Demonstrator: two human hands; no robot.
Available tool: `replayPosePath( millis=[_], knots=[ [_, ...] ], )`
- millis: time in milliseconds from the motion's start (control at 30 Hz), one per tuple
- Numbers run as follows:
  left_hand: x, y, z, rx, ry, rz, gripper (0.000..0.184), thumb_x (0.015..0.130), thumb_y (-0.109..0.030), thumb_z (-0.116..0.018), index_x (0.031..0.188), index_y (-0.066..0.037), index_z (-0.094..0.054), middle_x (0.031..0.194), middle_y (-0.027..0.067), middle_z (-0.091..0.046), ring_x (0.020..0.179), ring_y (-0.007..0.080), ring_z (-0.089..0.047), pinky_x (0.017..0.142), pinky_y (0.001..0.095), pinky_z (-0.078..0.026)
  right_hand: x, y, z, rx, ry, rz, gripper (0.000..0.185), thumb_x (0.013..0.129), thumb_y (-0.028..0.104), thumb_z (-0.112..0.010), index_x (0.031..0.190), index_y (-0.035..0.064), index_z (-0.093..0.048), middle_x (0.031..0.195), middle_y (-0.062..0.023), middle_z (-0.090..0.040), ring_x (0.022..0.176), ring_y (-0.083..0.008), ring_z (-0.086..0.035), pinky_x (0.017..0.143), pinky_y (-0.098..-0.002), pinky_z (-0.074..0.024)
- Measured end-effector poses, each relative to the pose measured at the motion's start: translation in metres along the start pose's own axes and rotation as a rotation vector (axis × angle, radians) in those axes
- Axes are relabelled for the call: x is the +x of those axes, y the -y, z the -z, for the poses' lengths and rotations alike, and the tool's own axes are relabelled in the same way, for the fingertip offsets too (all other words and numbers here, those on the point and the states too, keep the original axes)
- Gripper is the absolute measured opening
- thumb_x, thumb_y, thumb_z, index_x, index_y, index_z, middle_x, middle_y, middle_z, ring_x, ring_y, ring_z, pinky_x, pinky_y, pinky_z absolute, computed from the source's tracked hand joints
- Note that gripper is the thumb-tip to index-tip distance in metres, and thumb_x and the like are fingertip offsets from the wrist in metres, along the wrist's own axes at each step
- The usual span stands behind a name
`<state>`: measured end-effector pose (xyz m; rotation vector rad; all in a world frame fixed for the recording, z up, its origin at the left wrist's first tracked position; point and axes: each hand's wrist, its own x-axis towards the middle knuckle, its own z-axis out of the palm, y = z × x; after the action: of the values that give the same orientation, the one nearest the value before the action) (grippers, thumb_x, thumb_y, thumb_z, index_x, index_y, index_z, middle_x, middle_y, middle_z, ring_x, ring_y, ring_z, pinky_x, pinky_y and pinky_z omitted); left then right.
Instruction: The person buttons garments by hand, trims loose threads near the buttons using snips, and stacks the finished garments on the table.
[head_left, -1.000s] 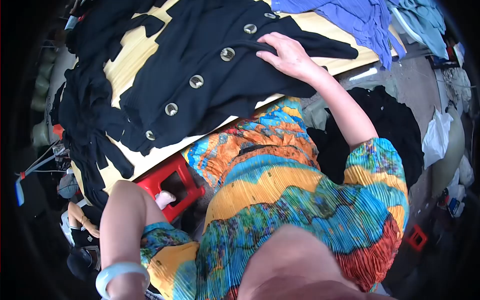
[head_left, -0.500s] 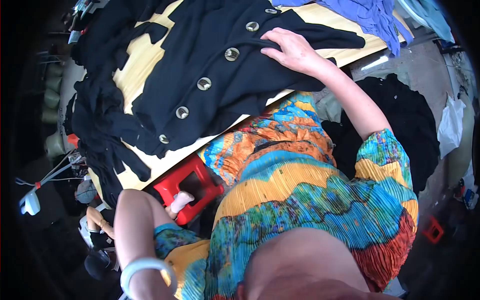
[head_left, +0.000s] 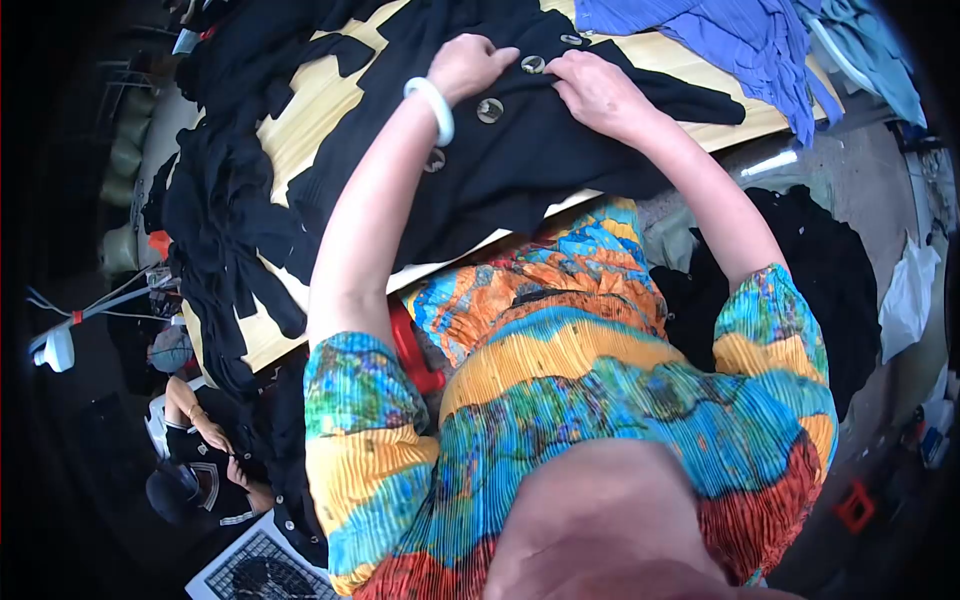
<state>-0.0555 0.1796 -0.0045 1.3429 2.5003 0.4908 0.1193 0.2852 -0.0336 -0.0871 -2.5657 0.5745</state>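
Note:
A black garment with several large round buttons lies across the light wooden table. My left hand, with a pale bangle at the wrist, rests on its upper part, fingers curled and thumb and forefinger tips together at the cloth, left of a button. Just right of that button, my right hand presses on the garment, its thumb and forefinger apart. Another button shows below, between my forearms. My left forearm partly covers a lower button.
Purple cloth lies at the table's upper right, beside grey-green cloth. Black cloth is heaped right of me. A red stool shows under the table edge. A co-worker sits at lower left, near a white-framed fan.
My left arm has swung up from the lower left, and its hand now touches the garment. My right hand has moved slightly right in view. The co-worker's second hand has come into view.

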Motion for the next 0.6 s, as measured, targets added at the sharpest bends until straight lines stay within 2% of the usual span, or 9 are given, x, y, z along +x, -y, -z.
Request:
replayPosePath(
  millis=[67,167,200,300,400,500,600],
  knots=[
    [0.006,-0.015,-0.002,0.047,0.100,0.056,0.052,0.070,-0.049,-0.063,0.089,-0.001,-0.067,0.087,0.0193,-0.064,0.087,0.0312,-0.062,0.080,0.0372,-0.047,0.004,-0.003,-0.006,-0.002,0.014,0.020,0.016,0.078,0.003,-0.050,0.093,0.0007,-0.055,0.084,-0.0149,-0.054,0.086,-0.0320,-0.055,0.076,-0.0399,-0.0452],
    [0.008,-0.018,-0.011,0.078,0.047,0.030,0.049,0.069,-0.048,-0.065,0.079,0.001,-0.066,0.078,0.0187,-0.064,0.076,0.0296,-0.062,0.072,0.0358,-0.047,0.006,-0.004,-0.010,0.061,0.019,-0.010,0.017,0.076,0.002,-0.048,0.092,0.0005,-0.054,0.085,-0.0155,-0.055,0.087,-0.0330,-0.055,0.077,-0.0405,-0.0453],
    [0.009,-0.015,-0.016,0.008,-0.022,-0.013,0.044,0.069,-0.042,-0.066,0.077,0.001,-0.065,0.075,0.0176,-0.063,0.073,0.0294,-0.061,0.072,0.0349,-0.047,0.008,-0.008,-0.015,0.062,0.006,-0.011,0.017,0.076,0.003,-0.048,0.092,0.0010,-0.054,0.085,-0.0152,-0.055,0.087,-0.0327,-0.055,0.076,-0.0405,-0.0454],
    [0.011,-0.014,-0.016,0.007,-0.033,-0.049,0.038,0.071,-0.037,-0.067,0.079,0.001,-0.064,0.072,0.0158,-0.062,0.070,0.0261,-0.060,0.071,0.0339,-0.047,0.008,-0.008,-0.017,0.040,-0.012,-0.049,0.017,0.075,0.005,-0.050,0.092,0.0031,-0.054,0.084,-0.0140,-0.055,0.085,-0.0320,-0.056,0.075,-0.0408,-0.0458],
    [0.014,-0.008,-0.021,-0.136,-0.081,-0.118,0.029,0.076,-0.027,-0.065,0.086,0.001,-0.064,0.075,0.0104,-0.063,0.069,0.0185,-0.059,0.069,0.0295,-0.047,0.008,-0.003,-0.013,0.028,-0.019,-0.101,0.017,0.075,0.008,-0.050,0.092,0.0057,-0.054,0.085,-0.0132,-0.057,0.084,-0.0313,-0.058,0.074,-0.0414,-0.0470],
    [0.009,-0.012,-0.020,-0.591,0.044,0.000,0.022,0.079,-0.016,-0.064,0.093,0.000,-0.062,0.082,0.0049,-0.063,0.073,0.0109,-0.057,0.068,0.0243,-0.046,0.009,-0.002,-0.013,0.039,-0.031,-0.124,0.016,0.075,0.009,-0.051,0.090,0.0059,-0.053,0.083,-0.0132,-0.059,0.083,-0.0311,-0.059,0.073,-0.0417,-0.0478],
    [0.014,-0.013,-0.021,-0.510,0.146,0.016,0.021,0.079,-0.010,-0.063,0.097,0.000,-0.061,0.086,0.0022,-0.061,0.076,0.0072,-0.055,0.070,0.0205,-0.045,0.010,-0.002,-0.016,0.033,-0.085,-0.131,0.016,0.074,0.009,-0.052,0.089,0.0046,-0.051,0.082,-0.0139,-0.059,0.083,-0.0312,-0.059,0.073,-0.0420,-0.0479]
  ],
)
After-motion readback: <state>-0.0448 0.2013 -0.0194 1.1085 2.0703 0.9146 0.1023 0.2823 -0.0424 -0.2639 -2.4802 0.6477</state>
